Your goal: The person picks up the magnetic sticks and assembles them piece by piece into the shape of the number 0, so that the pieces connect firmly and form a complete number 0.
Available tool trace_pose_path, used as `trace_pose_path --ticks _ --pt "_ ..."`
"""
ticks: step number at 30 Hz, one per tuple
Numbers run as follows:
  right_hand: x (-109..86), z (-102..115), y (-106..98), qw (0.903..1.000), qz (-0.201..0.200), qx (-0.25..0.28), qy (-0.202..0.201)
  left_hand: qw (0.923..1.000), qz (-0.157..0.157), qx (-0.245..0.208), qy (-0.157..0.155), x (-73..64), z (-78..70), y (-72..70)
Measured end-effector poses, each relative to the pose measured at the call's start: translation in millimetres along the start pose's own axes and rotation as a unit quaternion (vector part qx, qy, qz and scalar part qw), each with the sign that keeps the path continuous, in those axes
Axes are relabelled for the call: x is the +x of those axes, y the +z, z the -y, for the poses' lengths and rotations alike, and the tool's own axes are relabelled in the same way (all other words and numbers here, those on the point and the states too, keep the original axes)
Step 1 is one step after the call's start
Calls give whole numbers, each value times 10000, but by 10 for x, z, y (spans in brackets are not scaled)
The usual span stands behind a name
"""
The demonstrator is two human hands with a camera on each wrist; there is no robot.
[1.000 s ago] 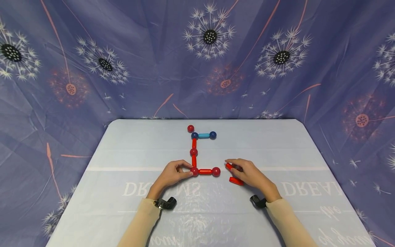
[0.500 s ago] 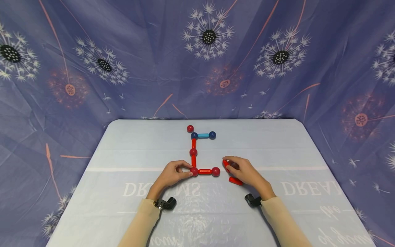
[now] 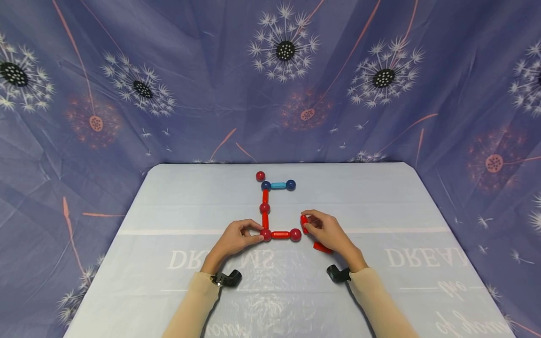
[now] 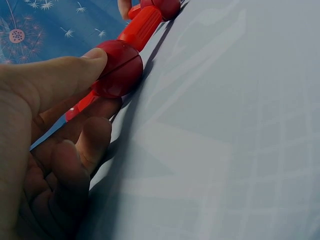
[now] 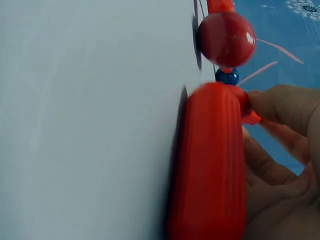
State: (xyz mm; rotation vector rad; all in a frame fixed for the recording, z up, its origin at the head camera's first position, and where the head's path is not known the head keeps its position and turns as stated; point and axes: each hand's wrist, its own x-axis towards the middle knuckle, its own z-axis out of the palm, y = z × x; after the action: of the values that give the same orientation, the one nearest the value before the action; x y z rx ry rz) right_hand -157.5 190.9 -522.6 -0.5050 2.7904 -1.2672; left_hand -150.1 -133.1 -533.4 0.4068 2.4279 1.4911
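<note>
My left hand (image 3: 237,238) pinches the red corner ball (image 3: 266,234) between thumb and forefinger. From that ball a red rod (image 3: 281,234) leads right to another red ball (image 3: 296,234). Two more red rods run away from me, joined by a middle red ball (image 3: 264,208), up to a dark blue ball (image 3: 266,186). My right hand (image 3: 327,231) pinches a loose red rod (image 3: 304,224), just beyond and right of the right-end ball. Nearer me, partly under that hand, another red rod (image 3: 323,248) lies on the table; it looms large in the right wrist view.
At the far end, a light blue rod (image 3: 278,186) links the corner blue ball to a second dark blue ball (image 3: 291,185). A single red ball (image 3: 260,176) sits behind them. The white-covered table (image 3: 359,197) ends at a purple dandelion-print cloth (image 3: 203,94).
My right hand has moved left and slightly away from me, carrying the red rod towards the right-end ball, and the rod now stands more upright in view. The left hand has stayed put.
</note>
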Motion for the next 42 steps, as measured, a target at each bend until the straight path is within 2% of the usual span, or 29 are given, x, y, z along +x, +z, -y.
trace_pose_path --ticks 10,23,35,42 --pt "54 56 35 9984 -113 449 332 10000 -1 5 -6 10 24 -7" --pt "169 200 76 9920 -46 1168 466 10000 -3 57 49 20 34 -10" --pt "214 241 148 9887 23 1229 852 10000 5 40 30 20 48 -3" --pt "202 235 162 9905 48 1042 897 10000 8 -6 -2 12 51 -9"
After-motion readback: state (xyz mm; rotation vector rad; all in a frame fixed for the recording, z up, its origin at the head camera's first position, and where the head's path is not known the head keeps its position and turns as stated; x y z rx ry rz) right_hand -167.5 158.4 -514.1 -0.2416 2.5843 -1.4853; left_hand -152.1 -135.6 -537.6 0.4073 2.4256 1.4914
